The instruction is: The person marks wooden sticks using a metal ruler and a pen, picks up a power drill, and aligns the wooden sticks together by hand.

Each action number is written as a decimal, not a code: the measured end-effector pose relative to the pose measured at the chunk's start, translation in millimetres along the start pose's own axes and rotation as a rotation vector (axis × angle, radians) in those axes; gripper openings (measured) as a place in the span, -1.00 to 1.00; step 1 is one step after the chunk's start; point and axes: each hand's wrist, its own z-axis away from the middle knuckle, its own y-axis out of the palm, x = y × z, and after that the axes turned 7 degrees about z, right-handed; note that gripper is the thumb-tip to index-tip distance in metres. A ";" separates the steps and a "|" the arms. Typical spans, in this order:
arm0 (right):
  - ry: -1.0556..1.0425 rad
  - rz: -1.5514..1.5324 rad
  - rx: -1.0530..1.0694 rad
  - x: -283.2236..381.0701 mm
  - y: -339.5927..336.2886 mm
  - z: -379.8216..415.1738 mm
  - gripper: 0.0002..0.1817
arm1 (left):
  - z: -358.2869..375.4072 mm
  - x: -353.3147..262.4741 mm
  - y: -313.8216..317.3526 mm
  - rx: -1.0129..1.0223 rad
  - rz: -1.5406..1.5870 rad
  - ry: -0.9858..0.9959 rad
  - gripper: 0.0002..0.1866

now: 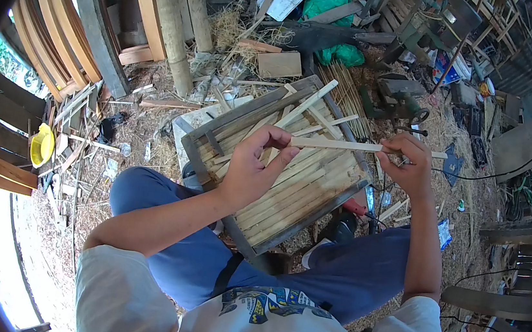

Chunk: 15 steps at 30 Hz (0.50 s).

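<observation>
A thin pale wooden strip [339,145] is stretched level between my two hands, above a slatted wooden panel. My left hand [259,159] pinches its left end between thumb and fingertips. Further along, my right hand [407,163] grips it close to the right end, which sticks out past the fingers. Below lies the slatted panel [288,201], with a dark frame around light slats, resting between my knees. Several loose wooden strips [311,106] lie crossed over its far part.
Wood scraps and shavings litter the ground. A yellow plastic container [42,146] is at the left. Long timber pieces [149,8] lean at the upper left. Behind the panel stands a bundle of thin sticks [349,97], near a metal machine part [402,99]. A black cable [505,175] runs at the right.
</observation>
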 end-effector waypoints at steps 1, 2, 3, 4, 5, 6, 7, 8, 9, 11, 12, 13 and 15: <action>0.003 -0.004 -0.001 -0.2 0.6 0.2 -0.75 | -0.4 -0.3 0.4 -0.015 0.004 0.013 -0.80; 0.000 0.000 -0.001 -0.2 0.3 -0.9 -0.75 | -1.5 1.2 -0.1 -0.019 0.002 0.019 -0.80; -0.001 0.004 0.001 0.3 0.3 -1.3 -0.75 | -1.8 2.8 -0.4 -0.024 -0.001 0.023 -0.80; -0.002 0.007 0.003 0.9 0.3 -1.2 -0.75 | -1.3 4.0 -0.7 -0.029 -0.003 0.026 -0.80; -0.003 0.007 0.003 1.4 0.3 -1.5 -0.76 | -0.6 4.6 -0.8 -0.030 -0.003 0.020 -0.80; -0.005 0.007 0.001 1.4 0.2 -2.7 -0.76 | -1.6 3.0 -0.7 -0.032 -0.004 0.016 -0.81; -0.004 0.006 0.001 2.0 0.4 -1.9 -0.76 | -0.9 1.1 -0.3 -0.033 -0.004 0.008 -0.81; -0.003 0.002 0.000 1.7 0.7 -1.5 -0.76 | -0.8 -1.5 -0.6 -0.025 -0.022 -0.003 -0.82; -0.003 -0.003 -0.001 1.2 1.4 -0.9 -0.75 | -0.3 -5.6 -1.0 -0.017 -0.040 -0.015 -0.83; 0.002 -0.005 0.002 1.0 1.5 -0.5 -0.75 | 0.4 -7.2 -2.3 -0.011 -0.061 -0.029 -0.83; 0.007 -0.003 0.006 1.4 1.1 0.1 -0.75 | 0.9 -6.5 -3.0 -0.011 -0.065 -0.032 -0.83; 0.012 0.000 0.009 1.6 0.8 -0.1 -0.75 | 0.8 -5.7 -3.5 -0.011 -0.068 -0.033 -0.83; 0.014 -0.005 0.007 1.8 0.5 -0.2 -0.76 | 0.8 -4.0 -1.9 -0.038 -0.043 -0.034 -0.80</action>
